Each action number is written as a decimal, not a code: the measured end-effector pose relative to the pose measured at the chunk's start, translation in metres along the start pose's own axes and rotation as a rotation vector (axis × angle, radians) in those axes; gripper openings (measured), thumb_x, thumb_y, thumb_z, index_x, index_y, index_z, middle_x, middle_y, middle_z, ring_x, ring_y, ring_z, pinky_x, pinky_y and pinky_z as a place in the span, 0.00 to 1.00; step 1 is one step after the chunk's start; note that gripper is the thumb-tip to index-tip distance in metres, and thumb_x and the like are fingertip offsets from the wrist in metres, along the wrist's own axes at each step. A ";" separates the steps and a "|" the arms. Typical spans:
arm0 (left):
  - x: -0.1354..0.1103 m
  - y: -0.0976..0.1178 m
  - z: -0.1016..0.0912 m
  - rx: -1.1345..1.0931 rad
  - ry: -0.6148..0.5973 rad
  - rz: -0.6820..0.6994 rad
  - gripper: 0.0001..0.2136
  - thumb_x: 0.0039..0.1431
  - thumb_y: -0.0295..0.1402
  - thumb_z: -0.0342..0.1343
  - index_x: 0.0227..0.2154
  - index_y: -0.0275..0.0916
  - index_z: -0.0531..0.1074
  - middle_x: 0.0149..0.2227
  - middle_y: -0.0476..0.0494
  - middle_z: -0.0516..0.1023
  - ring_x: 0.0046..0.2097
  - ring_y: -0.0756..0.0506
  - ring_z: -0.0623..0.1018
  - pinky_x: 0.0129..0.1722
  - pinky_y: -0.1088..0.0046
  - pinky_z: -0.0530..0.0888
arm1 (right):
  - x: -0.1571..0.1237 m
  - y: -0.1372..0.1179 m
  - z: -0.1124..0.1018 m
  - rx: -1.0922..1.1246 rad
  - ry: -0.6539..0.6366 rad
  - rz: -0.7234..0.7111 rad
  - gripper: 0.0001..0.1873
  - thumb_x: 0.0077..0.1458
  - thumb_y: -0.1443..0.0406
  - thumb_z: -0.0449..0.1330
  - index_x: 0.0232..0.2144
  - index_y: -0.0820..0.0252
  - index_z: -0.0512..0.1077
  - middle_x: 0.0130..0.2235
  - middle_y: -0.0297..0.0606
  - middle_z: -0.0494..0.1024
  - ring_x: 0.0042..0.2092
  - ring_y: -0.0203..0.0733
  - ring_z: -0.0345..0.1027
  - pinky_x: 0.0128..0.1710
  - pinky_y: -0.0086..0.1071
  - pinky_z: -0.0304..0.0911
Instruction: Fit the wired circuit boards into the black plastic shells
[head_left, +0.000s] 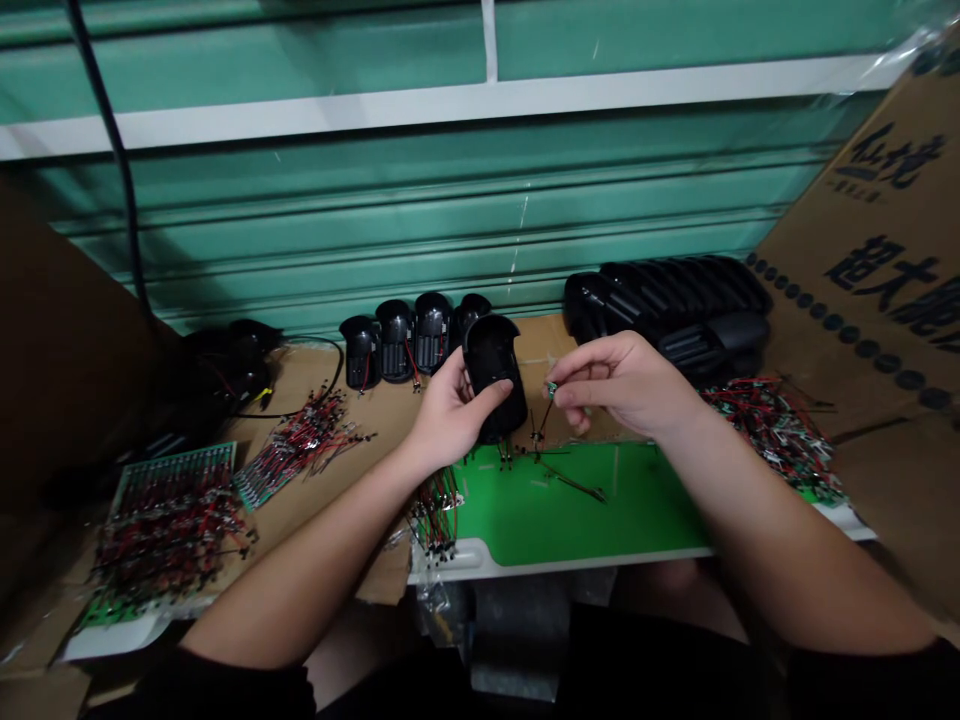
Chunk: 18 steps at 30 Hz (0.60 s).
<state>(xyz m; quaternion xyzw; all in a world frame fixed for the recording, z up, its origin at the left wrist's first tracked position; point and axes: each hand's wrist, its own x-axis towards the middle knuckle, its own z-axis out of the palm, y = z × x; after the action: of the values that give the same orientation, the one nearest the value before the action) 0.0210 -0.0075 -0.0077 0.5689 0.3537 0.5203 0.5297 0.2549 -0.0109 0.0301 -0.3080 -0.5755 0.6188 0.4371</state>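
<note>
My left hand (457,408) is closed around a black plastic housing (495,360) with a flared top, its hollow side towards me. To the right of it, my right hand (611,385) pinches a small green circuit board (553,388) between thumb and fingertips. Thin wires hang from the board down to a smaller part just below. Both hands are above the far edge of a green board (585,510) with a white rim. On that board lie a few loose wired pieces (574,485). A bunch of red and black wired parts (436,515) rests at its left end.
Several black housings (396,340) stand behind my left hand. More black housings (675,300) are stacked at the back right. Heaps of wired boards (176,530) lie left, and another wire heap (776,440) lies right. A cardboard box (885,270) borders the right; a black cable (112,130) hangs left.
</note>
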 end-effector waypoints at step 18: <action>-0.007 -0.004 0.002 0.006 -0.138 0.037 0.26 0.58 0.43 0.73 0.52 0.35 0.72 0.44 0.45 0.83 0.43 0.53 0.81 0.45 0.78 0.77 | 0.008 0.015 0.010 -0.043 0.153 -0.082 0.20 0.41 0.58 0.87 0.35 0.61 0.90 0.25 0.41 0.84 0.23 0.39 0.76 0.25 0.31 0.76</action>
<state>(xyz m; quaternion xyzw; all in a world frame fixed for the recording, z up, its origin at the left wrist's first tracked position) 0.0225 -0.0134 -0.0131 0.6114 0.3076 0.4884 0.5413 0.2399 -0.0073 0.0175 -0.3400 -0.5658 0.5623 0.4981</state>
